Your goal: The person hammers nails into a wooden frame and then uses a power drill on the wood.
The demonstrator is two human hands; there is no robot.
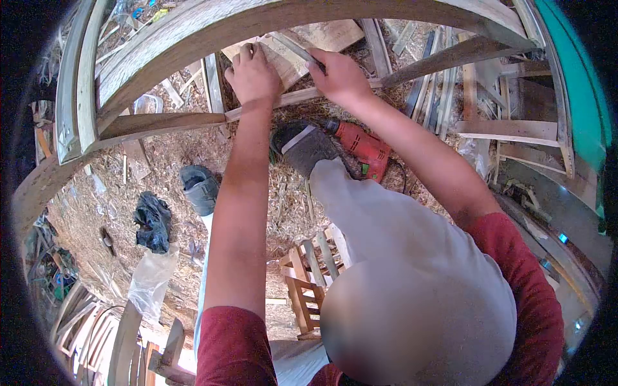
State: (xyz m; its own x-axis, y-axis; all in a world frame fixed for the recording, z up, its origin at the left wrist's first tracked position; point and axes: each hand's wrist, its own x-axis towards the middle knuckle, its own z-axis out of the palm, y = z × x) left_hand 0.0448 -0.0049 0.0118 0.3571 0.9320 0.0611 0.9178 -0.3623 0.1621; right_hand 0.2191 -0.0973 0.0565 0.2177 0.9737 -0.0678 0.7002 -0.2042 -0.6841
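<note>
A flat wooden board (331,37) lies across a curved wooden frame (283,16) at the top of the view. My left hand (254,76) rests on the board's left part, fingers bent and pressed down; whatever they may pinch is hidden. Closed around a thin, straight, greyish stick-like piece (293,48), my right hand (339,78) sits to the right of it. The piece slants up and left, its far end close to my left fingertips. I cannot tell whether it is a tool or a wood strip.
A red power drill (364,147) lies on the shaving-covered ground beside my shoe (308,151). Left of it are a black plastic bag (152,222) and a clear bag (153,280). A small slatted wooden piece (306,283) is below. Wood strips (438,77) lie at right.
</note>
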